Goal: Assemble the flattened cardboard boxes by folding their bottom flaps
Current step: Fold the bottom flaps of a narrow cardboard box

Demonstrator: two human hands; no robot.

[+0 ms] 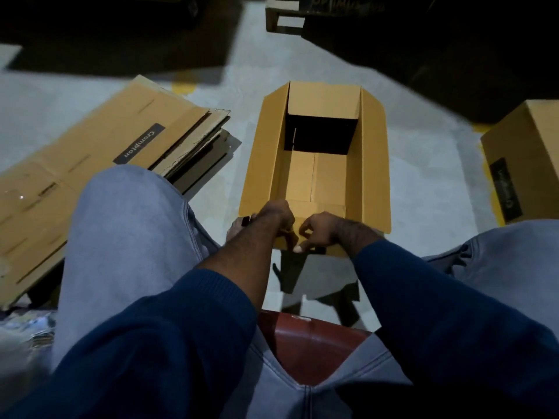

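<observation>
The open tan cardboard box (263, 158) stands on the pale grey floor (423, 176) in the middle of the frame. Its long side flaps are splayed outward, and a seam shows where cardboard panels meet inside. The far half of the interior is in shadow, so I cannot tell how the flaps lie there.

The person sits on a red-brown seat (308, 343) at the bottom centre and leans in to the near short flap (320, 207). The left hand (276, 220) has its fingers curled down over that flap. Just beside it, the right hand (317, 234) pinches the flap's edge between thumb and bent fingers.

I'd say they are working this near flap along its crease. To do it well, the two hands should spread toward the flap's corners rather than bunch at its middle, so the fold runs straight along the score line and does not buckle. The box is light and nothing braces it, so it will likely slide away under a push. A knee against one side, or one hand pressing down on the wall, should steady it.

A stack of flattened brown cardboard boxes (99, 152) lies at the left of the frame, beside the person's leg. Another brown cardboard box (526, 152), already set up, stands at the right edge.
</observation>
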